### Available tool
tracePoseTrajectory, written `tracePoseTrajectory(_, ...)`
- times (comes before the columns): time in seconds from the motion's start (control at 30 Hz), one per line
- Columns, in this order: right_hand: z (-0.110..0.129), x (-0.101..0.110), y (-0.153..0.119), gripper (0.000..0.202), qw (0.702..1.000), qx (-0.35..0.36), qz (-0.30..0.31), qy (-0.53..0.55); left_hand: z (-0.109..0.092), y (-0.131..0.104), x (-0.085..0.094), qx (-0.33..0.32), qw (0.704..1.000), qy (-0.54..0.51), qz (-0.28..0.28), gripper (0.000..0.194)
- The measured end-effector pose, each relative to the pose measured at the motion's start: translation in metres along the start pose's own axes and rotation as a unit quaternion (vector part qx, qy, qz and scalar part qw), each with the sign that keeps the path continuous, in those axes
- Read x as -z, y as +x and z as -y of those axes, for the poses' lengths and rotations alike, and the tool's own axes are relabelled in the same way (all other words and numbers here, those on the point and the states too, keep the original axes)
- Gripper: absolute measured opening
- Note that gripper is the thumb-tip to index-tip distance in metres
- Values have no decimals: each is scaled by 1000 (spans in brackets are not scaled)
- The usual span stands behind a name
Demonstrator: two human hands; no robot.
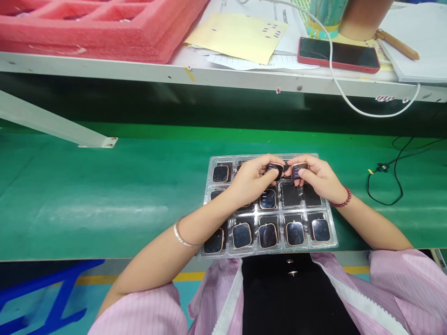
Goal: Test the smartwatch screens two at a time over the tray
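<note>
Over the back row of a clear plastic tray (333, 228), my left hand (253, 179) holds a smartwatch (274, 171), its thumb on the screen. Close beside it, my right hand (319, 177) grips a second smartwatch (299, 170) that shows lines of text, with the thumb at its edge. Several gold-rimmed watches with dark screens lie in the tray's compartments, such as one at the front (241, 235). A watch in the middle row (267, 199) is lit with a list of text. Two middle-row compartments at the right (290, 194) show no watch.
The tray lies on a green work surface (104, 200). Above and behind is a white shelf (237, 79) with red foam (139, 37), papers, a red-cased phone (338, 55) and cups. A white cable (366, 114) hangs from it. A black cable (384, 202) lies at right.
</note>
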State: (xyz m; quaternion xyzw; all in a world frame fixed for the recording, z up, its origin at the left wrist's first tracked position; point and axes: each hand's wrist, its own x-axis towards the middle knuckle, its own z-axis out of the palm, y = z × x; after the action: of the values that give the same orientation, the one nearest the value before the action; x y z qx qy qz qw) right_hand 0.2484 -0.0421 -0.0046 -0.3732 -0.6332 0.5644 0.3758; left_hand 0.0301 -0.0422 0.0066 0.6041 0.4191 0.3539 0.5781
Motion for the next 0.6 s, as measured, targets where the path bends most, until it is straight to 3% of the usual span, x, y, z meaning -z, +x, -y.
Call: tracePoseTrajectory(0.6,-1,0,0,21,1000,5,6,-10,0,0,0,11,1000,5,0,22)
